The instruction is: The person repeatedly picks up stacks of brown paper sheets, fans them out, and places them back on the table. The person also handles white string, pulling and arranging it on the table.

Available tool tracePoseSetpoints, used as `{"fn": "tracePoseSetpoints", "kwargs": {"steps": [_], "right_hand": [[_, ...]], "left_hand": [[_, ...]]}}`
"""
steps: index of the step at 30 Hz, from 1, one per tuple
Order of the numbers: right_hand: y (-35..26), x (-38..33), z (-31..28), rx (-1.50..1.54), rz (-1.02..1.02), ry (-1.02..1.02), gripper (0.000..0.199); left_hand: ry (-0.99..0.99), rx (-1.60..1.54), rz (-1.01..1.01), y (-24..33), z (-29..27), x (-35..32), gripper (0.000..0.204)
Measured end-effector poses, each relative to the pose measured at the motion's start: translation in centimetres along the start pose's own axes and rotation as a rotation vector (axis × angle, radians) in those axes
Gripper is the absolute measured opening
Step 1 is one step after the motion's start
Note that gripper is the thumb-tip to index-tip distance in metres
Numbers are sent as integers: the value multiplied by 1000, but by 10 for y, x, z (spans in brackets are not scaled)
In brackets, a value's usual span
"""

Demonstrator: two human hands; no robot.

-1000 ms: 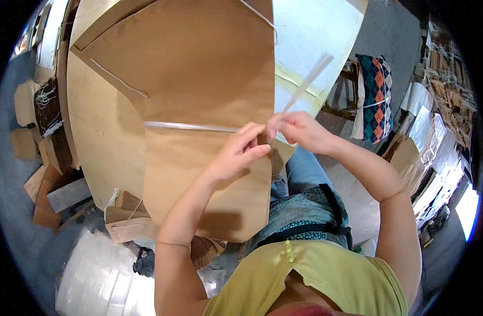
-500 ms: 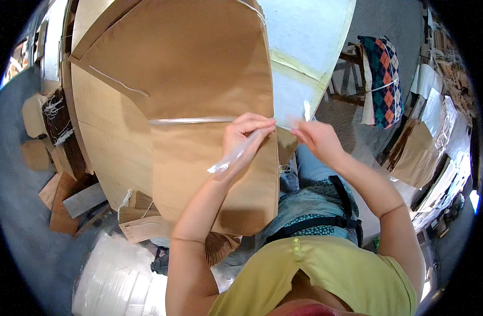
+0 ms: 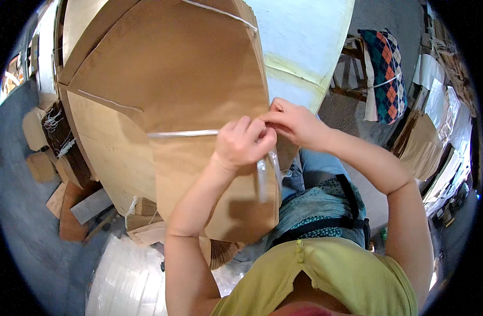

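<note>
Left hand [image 3: 245, 143] and right hand [image 3: 295, 122] meet at brown paper bag [image 3: 199, 105] edge, fingers pinching clear strip [image 3: 262, 176] hanging down.

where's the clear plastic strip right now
In the head view the clear plastic strip lies across the top brown paper sheet near picture centre; its right end runs under the left hand, beside the right hand, and a loose piece hangs below them.

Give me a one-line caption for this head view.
Both hands, left hand and right hand, pinch a clear strip on a brown paper sheet.
</note>
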State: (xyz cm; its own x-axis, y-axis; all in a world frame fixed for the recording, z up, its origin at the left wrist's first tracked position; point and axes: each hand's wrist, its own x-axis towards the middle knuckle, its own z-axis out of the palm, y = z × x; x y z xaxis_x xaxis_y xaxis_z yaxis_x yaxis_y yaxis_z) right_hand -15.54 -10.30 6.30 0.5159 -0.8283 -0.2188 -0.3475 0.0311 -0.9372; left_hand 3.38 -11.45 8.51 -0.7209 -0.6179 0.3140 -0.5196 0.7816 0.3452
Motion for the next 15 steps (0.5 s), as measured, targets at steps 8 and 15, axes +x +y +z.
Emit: {"fn": "tracePoseSetpoints", "kwargs": {"steps": [8,15], "right_hand": [[4,8,-13,-34,-74,-117,16],[4,6,-15,67,-78,-92,18]], "left_hand": [[-148,92,-105,-6,0,-20,13],[-55,105,-123,-10,14,-30,13]]}}
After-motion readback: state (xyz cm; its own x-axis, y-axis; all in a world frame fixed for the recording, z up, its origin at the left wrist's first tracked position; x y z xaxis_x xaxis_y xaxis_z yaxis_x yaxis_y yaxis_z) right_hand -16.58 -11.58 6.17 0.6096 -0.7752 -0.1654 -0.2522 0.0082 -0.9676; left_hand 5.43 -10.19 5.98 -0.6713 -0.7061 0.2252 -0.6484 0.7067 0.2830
